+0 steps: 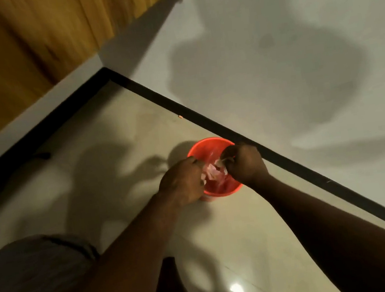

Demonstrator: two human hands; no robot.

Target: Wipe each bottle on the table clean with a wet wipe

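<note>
Head view, looking steeply down into a room corner.

Left hand [182,182] and right hand [246,162] held close together above a red plastic bucket [211,141]. Fingers of both curled tight, each fist pinching one end of a crumpled pale wet wipe [211,171]. Fingertips themselves tucked under the knuckles and hard to make out. Wipe bunched between the two fists, hanging inside the bucket's mouth; cannot tell whether touching the inner wall. Pattern and true colour of the wipe blurred, tinted pink by the bucket.

Bucket standing on a glossy pale tiled floor [115,137], just beside the black skirting [161,95]. Near rim partly hidden by both wrists; contents below the wipe not discernible.

White wall [280,20] carrying soft shadows of head and arms. Wooden panel [21,41] cut off at the upper left edge. Small orange speck [180,117] on the floor near the skirting, too small to identify. Grey garment [32,282] at lower left, cropped by the frame. Dark shape [170,286] between the forearms, unclear.
</note>
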